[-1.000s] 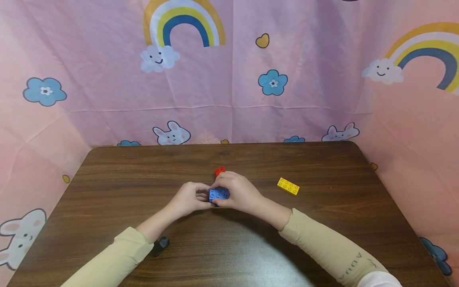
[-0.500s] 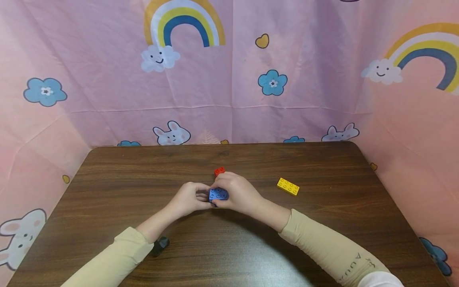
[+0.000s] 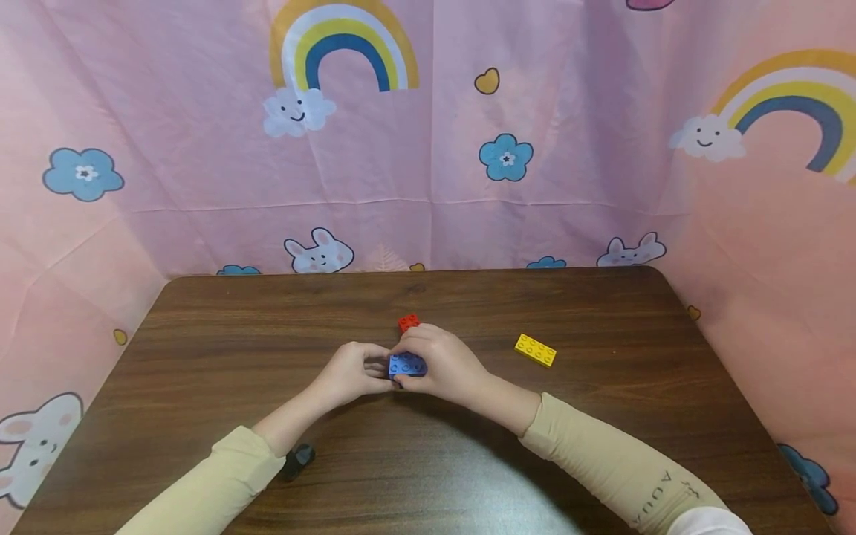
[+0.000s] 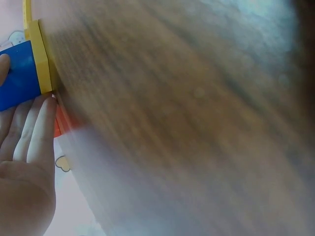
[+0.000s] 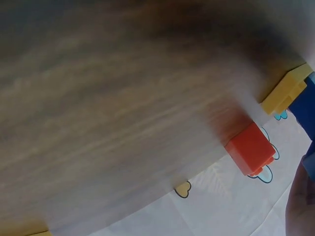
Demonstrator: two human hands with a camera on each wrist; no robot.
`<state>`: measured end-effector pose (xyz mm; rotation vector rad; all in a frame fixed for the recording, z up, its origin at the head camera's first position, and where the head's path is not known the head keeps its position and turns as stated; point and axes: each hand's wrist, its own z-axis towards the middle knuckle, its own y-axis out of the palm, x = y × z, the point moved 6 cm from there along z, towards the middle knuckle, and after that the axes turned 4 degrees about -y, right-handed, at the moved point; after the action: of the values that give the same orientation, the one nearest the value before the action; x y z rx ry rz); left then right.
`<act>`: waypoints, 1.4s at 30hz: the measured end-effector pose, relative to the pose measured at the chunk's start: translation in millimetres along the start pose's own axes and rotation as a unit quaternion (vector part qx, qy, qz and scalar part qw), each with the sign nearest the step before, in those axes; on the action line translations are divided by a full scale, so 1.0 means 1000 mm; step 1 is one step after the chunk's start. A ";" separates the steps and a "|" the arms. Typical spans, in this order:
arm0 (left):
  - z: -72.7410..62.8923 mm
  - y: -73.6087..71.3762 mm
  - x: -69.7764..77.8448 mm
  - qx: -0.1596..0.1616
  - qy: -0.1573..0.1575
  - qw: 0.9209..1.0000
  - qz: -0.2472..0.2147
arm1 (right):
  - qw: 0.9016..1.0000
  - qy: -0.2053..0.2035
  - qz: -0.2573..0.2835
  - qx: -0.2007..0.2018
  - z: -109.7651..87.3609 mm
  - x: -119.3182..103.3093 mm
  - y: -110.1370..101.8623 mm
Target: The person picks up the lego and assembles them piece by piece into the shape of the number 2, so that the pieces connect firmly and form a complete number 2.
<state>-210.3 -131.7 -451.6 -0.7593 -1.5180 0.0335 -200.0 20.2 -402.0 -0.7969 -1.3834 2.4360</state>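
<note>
Both hands are at a studded blue toy building brick (image 3: 406,365) in the middle of the table. My left hand (image 3: 351,369) pinches its left end, thumb on the near side and fingers on the far side. Over the right end curls my right hand (image 3: 446,362), gripping it between thumb and fingers and hiding part of its top. In the left wrist view a yellow brick (image 4: 43,61) lies under the blue one, close over the table. Just behind the right fingers a small red brick (image 3: 409,322) stands on the table, partly covered in the head view.
A flat yellow eight-stud brick (image 3: 536,350) lies to the right of the hands. Beside the left wrist is a small dark object (image 3: 298,461). The brown wooden table (image 3: 234,319) is backed by a pink patterned cloth (image 3: 455,171).
The head view has tilted slightly, shifting the scene a little down. Both hands keep their hold on the blue brick in nearly the same place.
</note>
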 end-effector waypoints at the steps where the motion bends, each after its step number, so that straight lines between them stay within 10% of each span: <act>1: 0.000 0.000 0.000 0.000 0.000 1.000 -0.002 | 1.000 0.001 0.000 0.001 0.000 0.000 0.000; 42: -0.001 -0.002 -0.002 0.008 -0.043 0.999 0.017 | 0.986 0.108 0.125 -0.010 -0.025 0.025 -0.010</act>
<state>-210.7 -134.7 -452.6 -0.7781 -1.5846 0.1049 -207.3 54.8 -412.5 -1.2678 -1.2963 2.4250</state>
